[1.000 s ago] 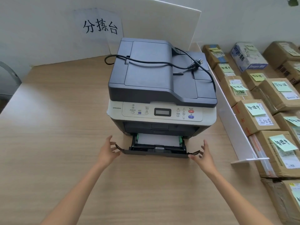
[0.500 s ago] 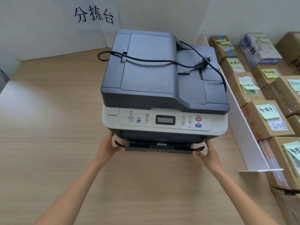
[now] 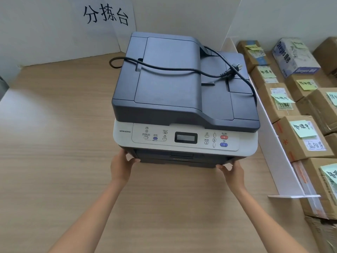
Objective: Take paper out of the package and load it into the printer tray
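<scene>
A grey and white printer (image 3: 184, 92) stands on the wooden table (image 3: 54, 161). Its dark paper tray (image 3: 177, 160) sits flush inside the bottom of the front. No paper shows, and no paper package is in view. My left hand (image 3: 121, 167) holds the tray front at its left corner, fingers curled onto the edge. My right hand (image 3: 231, 172) holds it at the right corner in the same way.
A black power cord (image 3: 182, 69) with its plug lies loose on the printer lid. A white divider board (image 3: 273, 148) stands just right of the printer, with several labelled cardboard boxes (image 3: 300, 139) beyond it. White panels and a paper sign (image 3: 106, 15) close off the back.
The tray, open a second ago with white paper showing, has slid fully into the printer under both hands. The view has moved closer over the printer.
</scene>
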A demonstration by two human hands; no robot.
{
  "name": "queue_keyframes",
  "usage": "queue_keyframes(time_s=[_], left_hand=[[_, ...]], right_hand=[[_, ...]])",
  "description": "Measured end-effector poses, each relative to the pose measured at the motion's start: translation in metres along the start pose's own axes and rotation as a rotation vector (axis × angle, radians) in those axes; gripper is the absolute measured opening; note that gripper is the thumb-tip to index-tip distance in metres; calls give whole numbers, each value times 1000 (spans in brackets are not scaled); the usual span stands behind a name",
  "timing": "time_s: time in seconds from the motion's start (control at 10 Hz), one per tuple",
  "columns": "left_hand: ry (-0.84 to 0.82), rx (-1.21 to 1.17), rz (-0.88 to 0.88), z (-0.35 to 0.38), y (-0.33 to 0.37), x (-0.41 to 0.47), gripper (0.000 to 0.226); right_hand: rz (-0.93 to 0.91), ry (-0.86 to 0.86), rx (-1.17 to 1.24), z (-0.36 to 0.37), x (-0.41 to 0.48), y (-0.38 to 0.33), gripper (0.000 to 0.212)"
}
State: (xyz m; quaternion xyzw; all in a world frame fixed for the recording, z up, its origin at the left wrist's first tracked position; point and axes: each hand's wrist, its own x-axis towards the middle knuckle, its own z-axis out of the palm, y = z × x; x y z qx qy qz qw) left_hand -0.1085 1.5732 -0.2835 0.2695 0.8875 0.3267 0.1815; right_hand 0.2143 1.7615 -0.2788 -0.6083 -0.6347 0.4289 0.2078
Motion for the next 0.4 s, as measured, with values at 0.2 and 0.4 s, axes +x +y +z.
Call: queue_keyframes(time_s=[0.2,0.4], left_hand=[[-85,89,-18,-6,6,-3,39],[-195,80,-45,-19,9,-35,63]], right_hand=[[8,-81,-122,-9,-1,-6,34],[23,-168,-141,-24,-39,-7,46]])
